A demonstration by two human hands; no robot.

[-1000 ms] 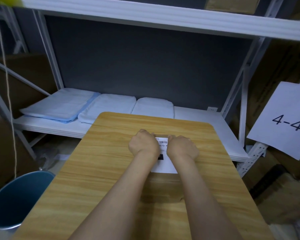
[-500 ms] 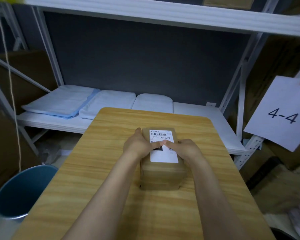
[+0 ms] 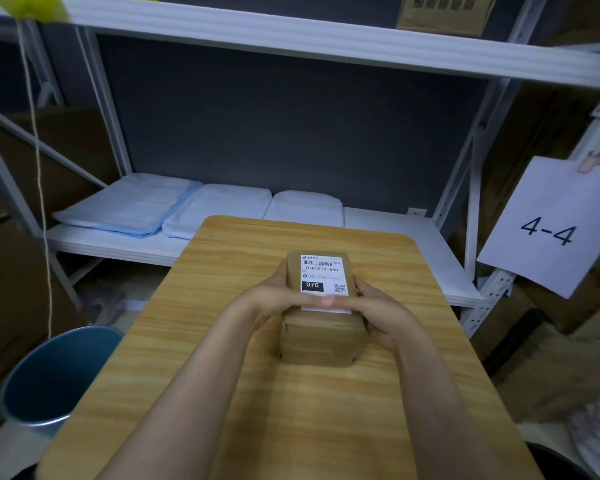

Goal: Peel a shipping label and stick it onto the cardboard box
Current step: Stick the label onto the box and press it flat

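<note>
Head view, left hand (image 3: 269,301) and right hand (image 3: 381,315) clasping cardboard box (image 3: 321,336) sides, thumbs pressing shipping label (image 3: 323,277), wooden table (image 3: 222,358)

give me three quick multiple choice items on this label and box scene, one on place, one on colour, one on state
1. Where does the small brown cardboard box stand?
A. on the light wooden table
B. on the white metal shelf
C. in the bin

2. What colour is the round plastic bin left of the table?
A. red
B. blue
C. white

3. What state is the white printed shipping label in?
A. still on its backing sheet
B. lying on top of the box
C. crumpled on the floor

Key: 1 A, the box stands on the tabletop. 2 B, its wall is blue. 3 B, it lies flat on the box top, with the left hand and right hand pressing its near edge.
</note>
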